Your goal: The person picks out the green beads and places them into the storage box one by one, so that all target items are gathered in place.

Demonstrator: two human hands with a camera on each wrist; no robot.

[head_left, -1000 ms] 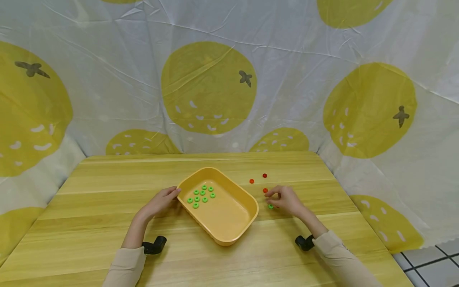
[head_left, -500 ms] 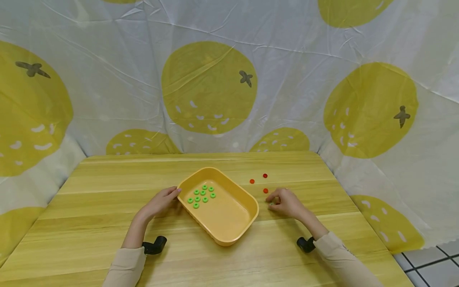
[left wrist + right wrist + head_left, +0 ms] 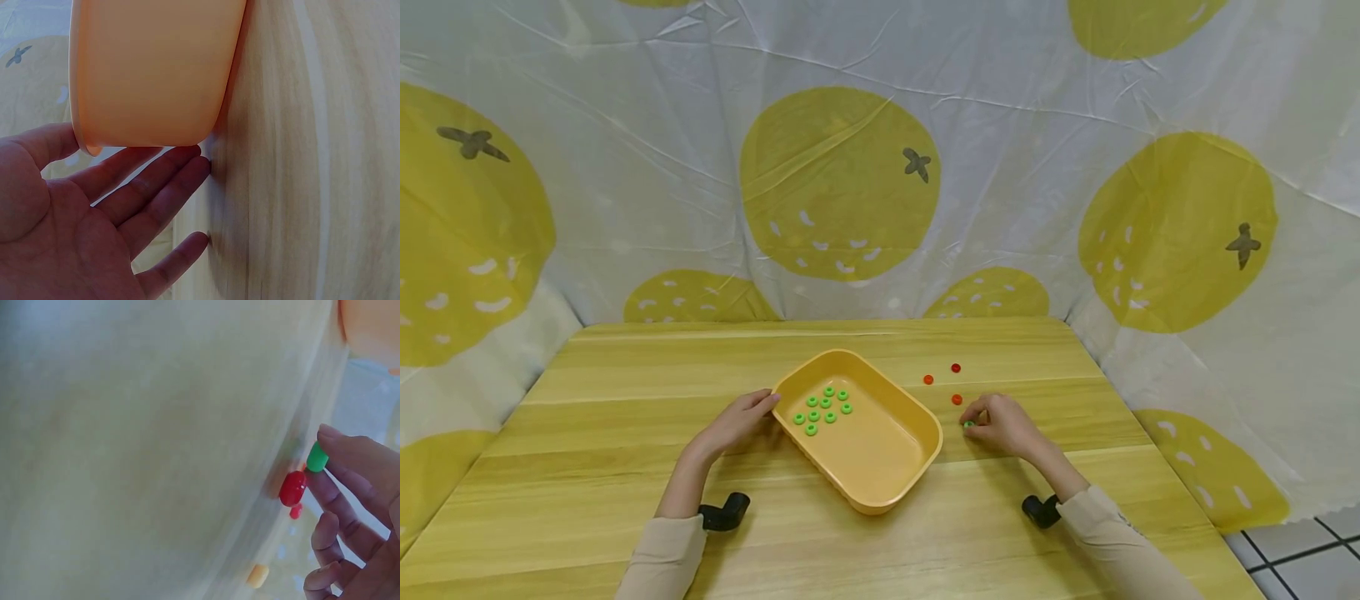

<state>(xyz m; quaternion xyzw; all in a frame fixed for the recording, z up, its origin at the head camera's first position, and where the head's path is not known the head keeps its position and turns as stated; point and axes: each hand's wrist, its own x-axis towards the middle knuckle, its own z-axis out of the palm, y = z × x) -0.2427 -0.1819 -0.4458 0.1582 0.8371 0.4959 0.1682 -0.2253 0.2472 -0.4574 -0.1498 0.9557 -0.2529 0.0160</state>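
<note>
My left hand (image 3: pixel 741 421) holds the corner of an orange-yellow plastic tray (image 3: pixel 891 492). In the left wrist view, the thumb meets the tray's rim and the nearly straight fingers lie against its outer wall (image 3: pixel 156 75). Several green ring-shaped beads (image 3: pixel 830 417) lie in the tray's far left part. Right of the tray, my right hand (image 3: pixel 1006 427) pinches one green bead (image 3: pixel 317 457) between thumb and fingertips, low over the table. A red bead (image 3: pixel 292 489) stands close beside these fingers in the right wrist view.
Beyond the right hand lie two orange beads, one nearer (image 3: pixel 957 400) and one farther left (image 3: pixel 928 380), and a dark red bead (image 3: pixel 956 367). A yellowish bead (image 3: pixel 257 575) shows in the right wrist view. A patterned curtain (image 3: pixel 842 183) hangs behind the wooden table (image 3: pixel 647 367).
The right thumb and fingers have come together on the green bead that lay on the table under them. The left hand and the tray have stayed in place.
</note>
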